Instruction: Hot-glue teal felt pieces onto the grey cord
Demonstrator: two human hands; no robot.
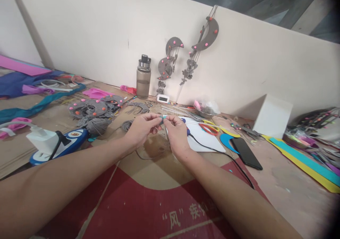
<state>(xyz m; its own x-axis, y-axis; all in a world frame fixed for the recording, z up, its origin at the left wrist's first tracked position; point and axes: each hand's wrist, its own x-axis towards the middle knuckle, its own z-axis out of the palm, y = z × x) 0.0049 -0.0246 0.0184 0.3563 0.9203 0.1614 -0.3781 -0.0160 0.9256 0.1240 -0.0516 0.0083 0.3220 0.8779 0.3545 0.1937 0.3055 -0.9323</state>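
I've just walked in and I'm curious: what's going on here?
A person's bare left hand and right hand pinch a tiny teal piece, material unclear, above a red and tan printed cardboard sheet. A black rectangular phone lies to the right; grey crescents dotted pink and orange hang against the pale wall ahead.

Small piece (161, 120) teal. Hanging crescents (213, 35) grey, dotted pink and orange. Phone (245, 153) black. Cutout (227, 142) blue. Cardboard (124, 205) red and tan.

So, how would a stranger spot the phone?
Start at the white sheet partly hidden by the right hand. At its right edge is a blue crescent, and just right of that lies the phone. It's a flat black rectangle; the crescent is curved and bright.
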